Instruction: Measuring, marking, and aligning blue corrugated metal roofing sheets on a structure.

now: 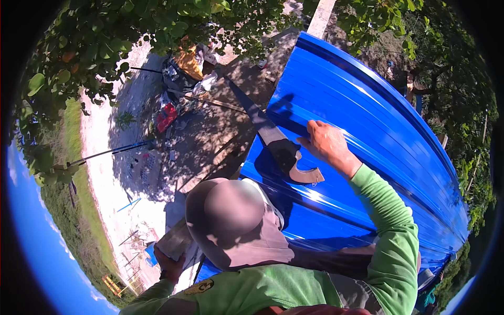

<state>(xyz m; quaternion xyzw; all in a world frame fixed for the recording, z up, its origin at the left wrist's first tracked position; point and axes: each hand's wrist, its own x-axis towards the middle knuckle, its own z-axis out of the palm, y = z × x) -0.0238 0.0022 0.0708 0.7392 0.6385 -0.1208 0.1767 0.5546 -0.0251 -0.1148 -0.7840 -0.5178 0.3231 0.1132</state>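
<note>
My right hand (328, 144) is above the blue ribbed metal sheet (378, 157), fingers bent, thumb apart, nothing visible between them. Just left of it a handsaw (273, 136) lies across the sheet, its wooden handle (310, 176) toward me and its dark blade extending past the sheet's edge. At lower left my left hand (170, 265) grips a weathered grey board (181, 241). My bent knee in greyish trousers (236, 247), partly blurred, fills the lower middle, between my hands.
Far below at left is pale sandy ground (94, 152) with poles and a pile of cloth and bags (189, 63), including a red item (165, 115). Leafy branches (79, 52) overhang the top and right. A timber (320, 16) sticks out beyond the sheet's top edge.
</note>
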